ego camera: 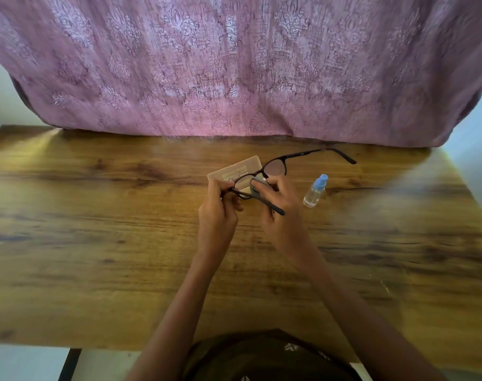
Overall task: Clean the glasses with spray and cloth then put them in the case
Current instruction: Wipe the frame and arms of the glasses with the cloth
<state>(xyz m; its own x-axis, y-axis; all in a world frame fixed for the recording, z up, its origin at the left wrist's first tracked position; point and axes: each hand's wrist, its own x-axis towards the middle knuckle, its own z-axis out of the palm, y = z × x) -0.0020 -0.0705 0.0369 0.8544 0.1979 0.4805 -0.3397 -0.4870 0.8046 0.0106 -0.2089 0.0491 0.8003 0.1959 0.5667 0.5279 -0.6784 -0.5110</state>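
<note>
Dark-framed glasses are held above the wooden table, temples unfolded. My left hand pinches the frame at its left end. My right hand presses a small grey cloth against the left lens; one temple crosses over its fingers. The right lens and the far temple stick out toward the back right. A translucent flat case lies on the table just behind my hands, partly hidden by them. A small clear spray bottle with a blue cap stands to the right of my right hand.
A pink patterned cloth hangs along the table's back edge. The table's front edge runs near my body, with a dark leg at the lower left.
</note>
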